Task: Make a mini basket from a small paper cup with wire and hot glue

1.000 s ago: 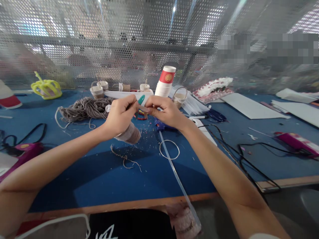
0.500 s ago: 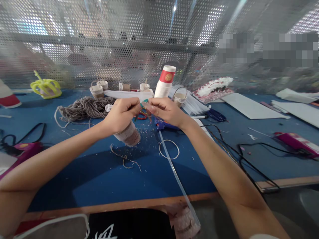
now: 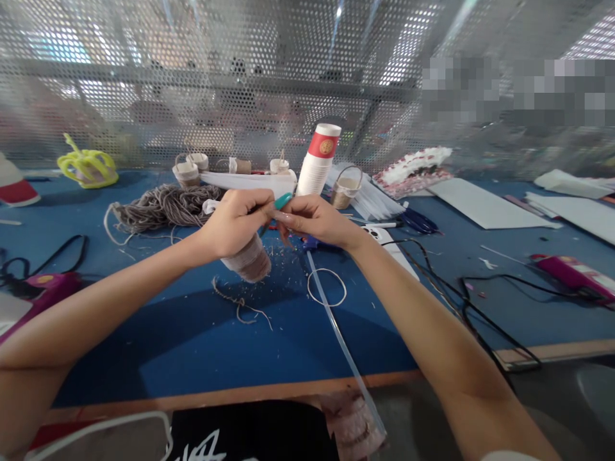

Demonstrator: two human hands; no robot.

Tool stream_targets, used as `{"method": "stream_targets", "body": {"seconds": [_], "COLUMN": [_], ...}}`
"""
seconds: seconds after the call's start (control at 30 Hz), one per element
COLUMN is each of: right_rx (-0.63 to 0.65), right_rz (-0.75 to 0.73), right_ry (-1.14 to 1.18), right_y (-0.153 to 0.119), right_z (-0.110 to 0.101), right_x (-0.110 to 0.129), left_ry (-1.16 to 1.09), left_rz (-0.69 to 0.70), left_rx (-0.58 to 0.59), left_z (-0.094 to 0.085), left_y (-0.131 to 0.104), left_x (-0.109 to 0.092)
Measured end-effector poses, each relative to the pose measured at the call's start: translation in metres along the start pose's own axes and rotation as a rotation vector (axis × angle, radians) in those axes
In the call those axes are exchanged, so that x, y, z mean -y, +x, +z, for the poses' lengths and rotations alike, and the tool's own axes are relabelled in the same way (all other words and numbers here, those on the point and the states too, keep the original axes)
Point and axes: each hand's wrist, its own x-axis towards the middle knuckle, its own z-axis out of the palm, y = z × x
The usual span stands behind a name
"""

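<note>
In the left hand's (image 3: 236,221) pinched grip sits a teal piece (image 3: 283,201), right hand (image 3: 319,221) closed beside it, hold unclear

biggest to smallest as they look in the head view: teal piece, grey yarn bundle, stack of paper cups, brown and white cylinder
1. Grey yarn bundle
2. Stack of paper cups and brown and white cylinder: order unsure, the left hand hides part of the cylinder
3. Teal piece, visible part only

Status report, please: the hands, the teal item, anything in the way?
Left hand and right hand together at teal item. Wrapped cup below left hand, hold unclear. Blue glue gun partly behind right hand.
</note>
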Motion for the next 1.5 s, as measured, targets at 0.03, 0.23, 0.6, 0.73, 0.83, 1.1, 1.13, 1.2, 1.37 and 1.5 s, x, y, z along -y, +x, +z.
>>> {"method": "stream_targets", "body": {"seconds": [0.03, 0.23, 0.6, 0.73, 0.83, 1.1, 1.13, 1.2, 1.37, 1.5], "right_rx": [-0.001, -0.034, -0.436, -0.63, -0.781, -0.938, -0.95, -0.967, -0.93, -0.667], "right_rz": [0.005, 0.014, 0.092, 0.223, 0.294, 0.213, 0.168, 0.097, 0.054, 0.096], "right_ry": [0.018, 0.207, 0.736, 0.819, 0.772, 0.508, 0.429, 0.239, -0.173, -0.212], "right_y": [0.0, -0.003, 0.004, 0.007, 0.008, 0.007, 0.007, 0.005, -0.002, -0.008], "right_z": [-0.001, 0.002, 0.042, 0.054, 0.062, 0.067, 0.063, 0.054, 0.031, 0.033], "right_x": [-0.001, -0.009, -0.022, -0.015, -0.011, -0.017, -0.021, -0.028, -0.042, -0.045], "left_ry": [-0.025, -0.18, -0.363, -0.431, -0.428, -0.397, -0.357, -0.207, 0.274, 0.496], "left_rz": [-0.01, -0.06, -0.208, -0.255, -0.24, -0.202, -0.19, -0.143, 0.021, 0.128], "left_rx": [0.013, 0.081, -0.098, -0.177, -0.22, -0.273, -0.28, -0.31, -0.339, -0.225], "left_z": [0.0, -0.002, 0.002, 0.006, 0.008, 0.011, 0.01, 0.006, -0.011, -0.016], "left_y": [0.0, 0.002, 0.006, 0.005, 0.003, 0.002, 0.002, 0.002, 0.004, 0.008], "left_x": [0.0, -0.002, 0.004, 0.008, 0.01, 0.013, 0.013, 0.012, 0.005, 0.014]}}
